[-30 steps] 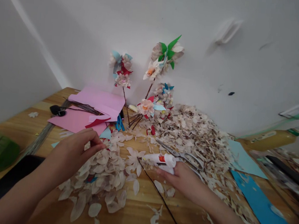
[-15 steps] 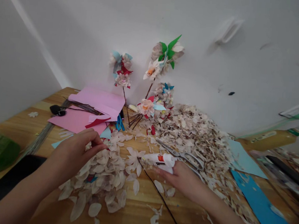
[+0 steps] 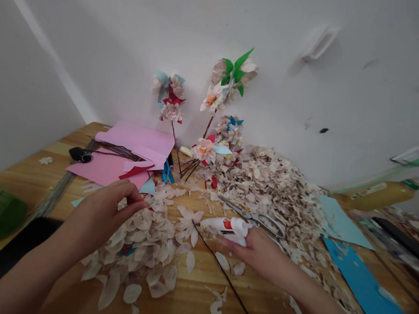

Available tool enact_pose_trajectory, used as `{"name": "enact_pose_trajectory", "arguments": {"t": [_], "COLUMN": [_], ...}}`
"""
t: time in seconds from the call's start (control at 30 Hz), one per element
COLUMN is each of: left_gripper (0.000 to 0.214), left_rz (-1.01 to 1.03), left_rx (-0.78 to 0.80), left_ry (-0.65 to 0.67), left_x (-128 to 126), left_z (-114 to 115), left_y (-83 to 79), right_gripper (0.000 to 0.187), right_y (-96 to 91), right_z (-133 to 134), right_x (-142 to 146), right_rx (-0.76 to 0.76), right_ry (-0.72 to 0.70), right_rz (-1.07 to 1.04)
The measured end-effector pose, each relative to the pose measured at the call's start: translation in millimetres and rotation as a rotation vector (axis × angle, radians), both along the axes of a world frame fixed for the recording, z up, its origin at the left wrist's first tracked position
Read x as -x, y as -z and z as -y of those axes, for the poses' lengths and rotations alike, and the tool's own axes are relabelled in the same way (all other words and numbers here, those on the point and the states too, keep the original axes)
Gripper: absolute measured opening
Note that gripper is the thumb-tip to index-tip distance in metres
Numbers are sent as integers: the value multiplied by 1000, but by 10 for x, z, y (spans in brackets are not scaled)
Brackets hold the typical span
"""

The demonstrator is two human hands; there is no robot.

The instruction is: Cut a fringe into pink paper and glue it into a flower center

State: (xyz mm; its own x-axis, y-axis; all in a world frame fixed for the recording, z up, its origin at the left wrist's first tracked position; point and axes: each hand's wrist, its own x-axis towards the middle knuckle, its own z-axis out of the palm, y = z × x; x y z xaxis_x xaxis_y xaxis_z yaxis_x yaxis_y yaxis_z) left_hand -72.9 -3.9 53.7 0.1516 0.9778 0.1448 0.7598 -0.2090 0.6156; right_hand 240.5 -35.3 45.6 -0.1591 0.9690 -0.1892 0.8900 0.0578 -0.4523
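1. Gripped in the right hand (image 3: 260,250) is a white glue bottle (image 3: 230,229), with the fingers closed around its back end. The bottle is tipped on its side, with its tip toward 9 o'clock.
2. Pinched shut, the thumb and finger of the left hand (image 3: 116,205) are over loose petals. I can't tell if something thin is between them.
3. Near the middle of the wooden table (image 3: 186,305) lies a pale flower (image 3: 189,223), just beside the glue tip. Clock times are counted from this flower; 6 o'clock is near the person.
4. A white wall (image 3: 112,48) closes off the back at 12 o'clock. The most open wood is at 6 o'clock, with a torn scrap (image 3: 216,308) on it.
5. A big heap of dry bits (image 3: 275,191) fills 2 o'clock. Pink paper (image 3: 109,167) lies at 10 o'clock.
6. Made flowers (image 3: 214,99) on sticks stand at 12 o'clock.
7. A smaller petal pile (image 3: 148,241) sits at 8 o'clock, under the left hand.
8. Gray scissors (image 3: 267,223) lie at 3 o'clock, just behind the glue bottle and in its way.
9. A thin dark stem (image 3: 227,277) runs from the flower toward 5 o'clock.
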Motion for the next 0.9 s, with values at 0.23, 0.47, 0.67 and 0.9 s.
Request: {"name": "enact_pose_trajectory", "arguments": {"t": [0.23,0.47,0.67,0.9], "left_gripper": [45,36,33,31], "left_rz": [71,111,139,48], "left_rx": [-26,-53,-37,-3], "left_ry": [-54,44,44,18], "left_x": [-24,-4,-27,-59], "left_z": [-3,-4,4,13], "left_y": [-5,15,6,-16], "right_gripper": [34,42,47,43], "right_y": [-11,167,68,-132], "right_z": [25,71,150,77], "right_x": [-98,-286,-270,-125], "right_rx": [83,202,228,183], "right_ry": [-34,178,341,291], "right_rz": [-282,-483,-582,-669]}}
